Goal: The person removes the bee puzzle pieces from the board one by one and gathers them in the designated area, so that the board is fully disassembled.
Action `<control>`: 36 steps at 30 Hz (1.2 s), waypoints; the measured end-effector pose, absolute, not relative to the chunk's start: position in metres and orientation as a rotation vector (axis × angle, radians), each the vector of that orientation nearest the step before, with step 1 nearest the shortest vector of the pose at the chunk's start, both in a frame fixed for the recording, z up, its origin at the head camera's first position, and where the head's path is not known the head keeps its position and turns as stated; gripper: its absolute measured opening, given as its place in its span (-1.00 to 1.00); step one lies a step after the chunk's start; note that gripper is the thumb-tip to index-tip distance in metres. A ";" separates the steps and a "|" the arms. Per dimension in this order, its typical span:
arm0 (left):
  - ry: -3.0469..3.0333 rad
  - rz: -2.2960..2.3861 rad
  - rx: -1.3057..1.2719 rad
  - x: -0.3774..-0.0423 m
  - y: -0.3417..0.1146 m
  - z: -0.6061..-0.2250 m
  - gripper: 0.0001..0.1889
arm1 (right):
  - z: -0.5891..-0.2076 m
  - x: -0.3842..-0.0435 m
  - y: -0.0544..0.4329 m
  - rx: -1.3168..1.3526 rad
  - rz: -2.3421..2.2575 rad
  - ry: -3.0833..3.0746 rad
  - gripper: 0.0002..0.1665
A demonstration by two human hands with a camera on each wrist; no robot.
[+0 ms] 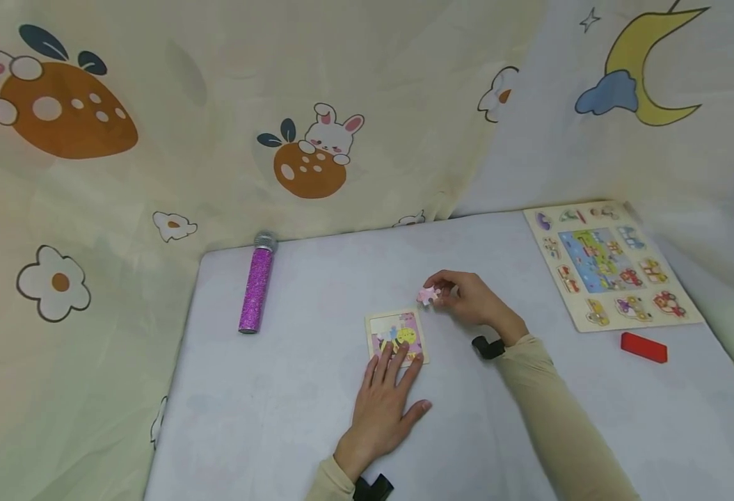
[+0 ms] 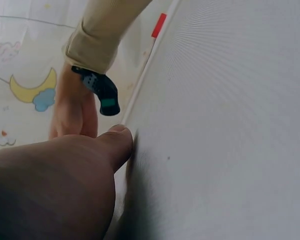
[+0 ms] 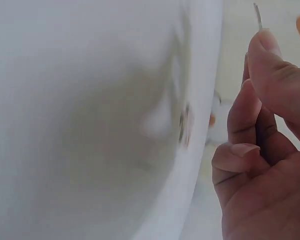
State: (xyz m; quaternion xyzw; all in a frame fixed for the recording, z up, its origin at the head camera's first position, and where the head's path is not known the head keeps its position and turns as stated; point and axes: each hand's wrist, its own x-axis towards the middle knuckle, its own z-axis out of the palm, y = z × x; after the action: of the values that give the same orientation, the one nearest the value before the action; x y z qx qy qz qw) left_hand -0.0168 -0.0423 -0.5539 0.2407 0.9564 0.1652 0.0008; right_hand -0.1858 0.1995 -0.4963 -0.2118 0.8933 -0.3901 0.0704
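Note:
My left hand (image 1: 380, 414) lies with its fingers spread and straight, fingertips resting on the lower part of a small framed jigsaw puzzle (image 1: 387, 324) with a yellow and pink picture. A pale patch shows in its upper left. Just right of the puzzle, my right hand (image 1: 472, 300) pinches a pink jigsaw piece (image 1: 427, 296) between thumb and finger, over the table. The right wrist view shows that puzzle piece (image 3: 258, 16) edge-on at the thumb tip. From the left wrist, the left thumb (image 2: 117, 142) appears close to the tabletop; the puzzle is out of sight there.
A purple glitter microphone (image 1: 257, 285) lies on the white table (image 1: 266, 403), toward the back left. At the right is a large picture puzzle board (image 1: 582, 306), with a red block (image 1: 644, 347) near its front edge. A printed cloth (image 1: 216, 139) hangs behind the table.

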 end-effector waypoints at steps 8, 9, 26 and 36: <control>2.991 0.538 0.737 -0.019 -0.043 -0.552 -0.22 | -0.491 -0.200 0.247 -0.552 -1.141 2.759 -0.64; 2.991 0.540 0.734 -0.019 -0.043 -0.551 -0.22 | -0.491 -0.201 0.251 -0.550 -1.135 2.761 -0.65; 3.009 0.511 0.728 -0.019 -0.039 -0.546 -0.20 | -0.507 -0.220 0.285 -0.409 -1.052 2.716 -0.63; 3.044 0.493 0.732 -0.017 -0.039 -0.547 -0.11 | -0.508 -0.230 0.281 -0.402 -1.055 2.723 -0.63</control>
State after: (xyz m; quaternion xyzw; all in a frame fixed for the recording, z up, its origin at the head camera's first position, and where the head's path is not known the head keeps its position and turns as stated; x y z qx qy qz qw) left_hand -0.0171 -0.0392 -0.5470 0.2308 0.9604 0.1556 -0.0139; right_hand -0.2297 0.2810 -0.5077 -0.1357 0.9194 -0.3563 0.0967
